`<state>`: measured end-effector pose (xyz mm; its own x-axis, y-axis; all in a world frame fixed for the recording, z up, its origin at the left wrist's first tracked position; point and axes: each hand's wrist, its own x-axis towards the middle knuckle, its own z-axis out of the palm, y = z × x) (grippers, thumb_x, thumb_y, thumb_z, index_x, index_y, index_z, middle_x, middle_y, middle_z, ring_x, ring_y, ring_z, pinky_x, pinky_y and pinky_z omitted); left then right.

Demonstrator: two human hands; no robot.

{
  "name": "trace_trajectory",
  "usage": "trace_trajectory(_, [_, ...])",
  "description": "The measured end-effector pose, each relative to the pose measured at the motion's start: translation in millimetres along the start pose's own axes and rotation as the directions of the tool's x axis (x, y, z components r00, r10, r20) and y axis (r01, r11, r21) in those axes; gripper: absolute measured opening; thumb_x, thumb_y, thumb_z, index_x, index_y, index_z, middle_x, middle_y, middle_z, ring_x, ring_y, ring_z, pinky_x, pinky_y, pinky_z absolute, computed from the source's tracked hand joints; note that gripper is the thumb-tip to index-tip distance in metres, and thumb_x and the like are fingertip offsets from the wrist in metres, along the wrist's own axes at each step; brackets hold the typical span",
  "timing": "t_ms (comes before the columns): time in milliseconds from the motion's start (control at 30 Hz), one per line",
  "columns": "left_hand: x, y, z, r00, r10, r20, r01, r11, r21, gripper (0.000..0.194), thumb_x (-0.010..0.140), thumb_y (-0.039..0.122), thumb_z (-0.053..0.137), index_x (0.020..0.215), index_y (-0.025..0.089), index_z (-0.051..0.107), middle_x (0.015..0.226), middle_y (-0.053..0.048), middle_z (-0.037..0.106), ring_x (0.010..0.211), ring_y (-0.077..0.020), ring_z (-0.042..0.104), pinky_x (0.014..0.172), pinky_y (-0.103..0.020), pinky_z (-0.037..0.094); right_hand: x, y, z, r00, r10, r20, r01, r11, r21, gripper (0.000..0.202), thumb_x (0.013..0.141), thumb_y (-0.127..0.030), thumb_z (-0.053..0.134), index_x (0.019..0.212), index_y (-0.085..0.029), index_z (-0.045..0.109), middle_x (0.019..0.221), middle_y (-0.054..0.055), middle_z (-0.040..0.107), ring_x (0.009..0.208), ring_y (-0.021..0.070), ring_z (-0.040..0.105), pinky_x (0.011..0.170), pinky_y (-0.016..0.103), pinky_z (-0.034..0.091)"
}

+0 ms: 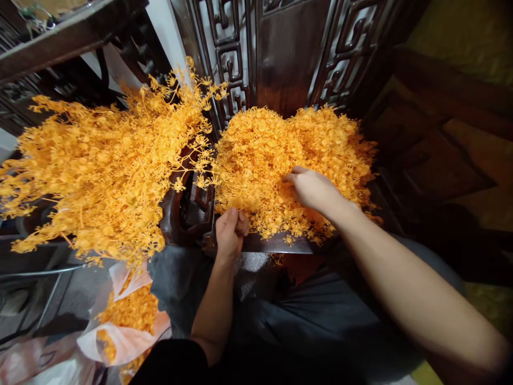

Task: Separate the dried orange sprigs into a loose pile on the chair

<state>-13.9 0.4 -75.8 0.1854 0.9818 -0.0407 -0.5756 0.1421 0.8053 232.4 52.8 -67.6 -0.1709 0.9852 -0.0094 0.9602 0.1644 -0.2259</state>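
A wide heap of small orange-yellow plastic-looking flowers (260, 155) lies on a dark wooden seat (276, 244) in front of me. At the heap's near left edge is my left hand (231, 231), its fingers curled closed; whatever they hold is too small to make out. My right hand (310, 187) reaches into the middle right of the heap, fingertips among the flowers and partly hidden by them. Left of the seat, a second, looser pile of branching orange stems (100, 176) spreads over the dark armrest.
A carved dark wooden backrest (294, 59) rises behind the heap. At the lower left, a white plastic bag (120, 342) holds more orange pieces. A dark wooden ledge (72, 37) crosses the upper left. My legs are under the seat's front edge.
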Motion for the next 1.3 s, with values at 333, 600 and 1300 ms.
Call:
trace_trajectory(333, [-1, 2, 0.8, 1.0, -0.003, 0.002, 0.003, 1.0, -0.004, 0.044, 0.086, 0.049, 0.072, 0.065, 0.015, 0.054, 0.051, 0.01, 0.019, 0.041, -0.0037, 0.02, 0.04, -0.017, 0.021, 5, 3, 14, 0.988, -0.143, 0.064, 0.138, 0.988, 0.067, 0.018, 0.081, -0.033, 0.075, 0.098, -0.028, 0.078, 0.133, 0.012, 0.055, 0.118, 0.0362, 0.052, 0.093, 0.051, 0.047])
trace_trajectory(600, [-1, 4, -2.4, 1.0, -0.01, -0.011, 0.01, 1.0, -0.024, 0.043, 0.085, 0.05, 0.073, 0.068, 0.015, 0.056, 0.05, 0.011, 0.019, 0.041, -0.0034, 0.019, 0.04, -0.016, 0.021, 9, 14, -3, 0.993, 0.102, -0.057, -0.056, 0.845, 0.532, 0.016, 0.08, -0.033, 0.075, 0.084, -0.018, 0.074, 0.098, 0.01, 0.07, 0.091, 0.0247, 0.068, 0.093, 0.046, 0.055])
trace_trajectory(1300, [-5, 2, 2.1, 1.0, -0.008, -0.013, 0.008, 1.0, -0.008, 0.044, 0.086, 0.051, 0.073, 0.068, 0.014, 0.056, 0.051, 0.01, 0.02, 0.041, -0.0032, 0.021, 0.04, -0.017, 0.02, -1, 2, -13, 0.938, 0.268, -0.22, -0.157, 0.893, 0.421, 0.025, 0.077, -0.032, 0.08, 0.093, -0.016, 0.071, 0.1, 0.014, 0.069, 0.094, 0.0285, 0.067, 0.087, 0.046, 0.054])
